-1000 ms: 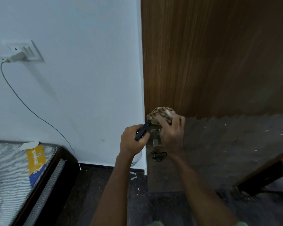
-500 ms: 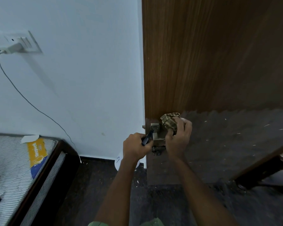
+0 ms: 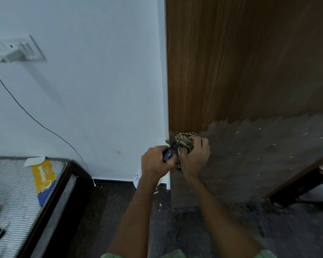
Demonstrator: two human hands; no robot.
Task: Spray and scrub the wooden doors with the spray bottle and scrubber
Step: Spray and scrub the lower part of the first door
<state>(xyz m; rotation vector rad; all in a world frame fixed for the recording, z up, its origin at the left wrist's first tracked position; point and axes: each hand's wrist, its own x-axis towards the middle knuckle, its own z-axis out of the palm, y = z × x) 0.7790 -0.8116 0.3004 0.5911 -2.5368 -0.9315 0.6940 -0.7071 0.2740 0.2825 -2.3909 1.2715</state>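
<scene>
At the wooden door [image 3: 241, 71] edge, your right hand [image 3: 194, 159] grips a checked cloth [image 3: 185, 140] and your left hand [image 3: 155, 162] grips a dark handle [image 3: 168, 154].

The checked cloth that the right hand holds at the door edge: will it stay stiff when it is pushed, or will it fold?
The checked cloth is bunched and creased in the right hand, so it is probably soft and floppy. It likely weighs little, since curled fingers alone hold it. Pushed against the wooden door, it would probably flatten, not slide stiffly.

Brown wood-grain door [image 3: 231, 62]; green-tan checked cloth [image 3: 185, 141]; pale blue wall [image 3: 101, 71]; grey-white striped mattress [image 3: 11, 192]; yellow-blue label [image 3: 43, 180].
</scene>
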